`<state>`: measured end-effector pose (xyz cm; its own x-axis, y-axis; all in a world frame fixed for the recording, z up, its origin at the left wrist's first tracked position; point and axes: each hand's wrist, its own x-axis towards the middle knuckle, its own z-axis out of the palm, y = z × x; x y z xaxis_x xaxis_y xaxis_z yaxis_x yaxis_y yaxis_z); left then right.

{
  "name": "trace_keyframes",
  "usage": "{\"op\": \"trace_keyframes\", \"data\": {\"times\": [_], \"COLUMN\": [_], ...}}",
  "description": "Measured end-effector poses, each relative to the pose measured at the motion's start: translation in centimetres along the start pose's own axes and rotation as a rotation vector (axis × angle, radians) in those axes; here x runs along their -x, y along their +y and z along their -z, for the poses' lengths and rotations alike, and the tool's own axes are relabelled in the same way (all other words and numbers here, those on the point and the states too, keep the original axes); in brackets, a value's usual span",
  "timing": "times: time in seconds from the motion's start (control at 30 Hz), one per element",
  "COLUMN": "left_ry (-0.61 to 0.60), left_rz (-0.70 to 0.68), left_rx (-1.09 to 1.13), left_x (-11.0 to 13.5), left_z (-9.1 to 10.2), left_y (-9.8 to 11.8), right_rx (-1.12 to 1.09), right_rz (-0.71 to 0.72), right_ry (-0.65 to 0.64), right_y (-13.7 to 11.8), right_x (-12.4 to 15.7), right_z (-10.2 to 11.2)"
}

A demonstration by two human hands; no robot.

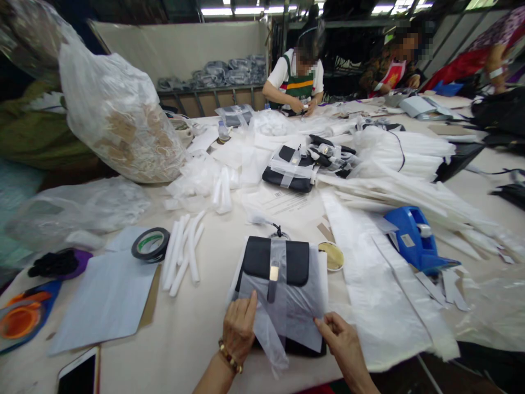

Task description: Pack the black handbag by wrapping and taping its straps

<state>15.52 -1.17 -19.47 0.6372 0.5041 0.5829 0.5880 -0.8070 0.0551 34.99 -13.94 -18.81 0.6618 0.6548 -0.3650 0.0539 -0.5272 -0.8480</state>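
Observation:
In the head view a small black handbag (295, 256) lies flat in front of me. A strip of white tissue paper (262, 328) runs down over its gold clasp (274, 272), and more thin paper covers its lower half. My left hand (240, 323), a beaded bracelet at its wrist, is closed on the paper at the bag's left side. At the lower right, my right hand (342, 339) pinches the paper's edge between thumb and finger. Stacked clear plastic bags (381, 295) lie just right of that hand.
Black tape (151, 244), white foam tubes (180, 251), grey sheets (106, 298) and a phone (80, 372) lie to the left. A blue tape dispenser (412, 235) stands right. Another wrapped handbag (289, 169) is farther back. Co-workers sit across the table.

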Motion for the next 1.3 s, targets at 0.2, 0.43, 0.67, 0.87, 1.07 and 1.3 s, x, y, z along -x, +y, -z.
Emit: {"op": "trace_keyframes", "data": {"times": [0.2,0.43,0.67,0.87,1.07,1.3], "left_ry": [0.012,0.032,-0.015,-0.037,-0.008,-0.022], "left_rz": [0.023,0.013,0.021,0.030,0.028,0.039], "left_rx": [0.003,0.039,0.015,0.021,0.005,-0.009], "left_x": [0.0,0.1,0.1,0.0,-0.3,-0.1], "left_z": [-0.2,0.1,-0.1,0.2,0.2,0.0], "left_y": [0.2,0.2,0.1,0.0,0.1,0.1], "right_rx": [-0.026,-0.050,0.310,0.383,0.672,0.912], "right_rz": [0.052,0.027,0.459,0.826,1.032,1.042], "right_ry": [0.014,-0.014,0.272,0.107,-0.046,-0.018], "right_y": [-1.1,-0.6,-1.6,-4.7,-6.5,-6.5], "right_x": [-0.8,-1.5,0.1,0.1,-1.6,-2.3], "right_z": [0.2,0.0,0.0,-3.5,-6.3,-7.2]}}
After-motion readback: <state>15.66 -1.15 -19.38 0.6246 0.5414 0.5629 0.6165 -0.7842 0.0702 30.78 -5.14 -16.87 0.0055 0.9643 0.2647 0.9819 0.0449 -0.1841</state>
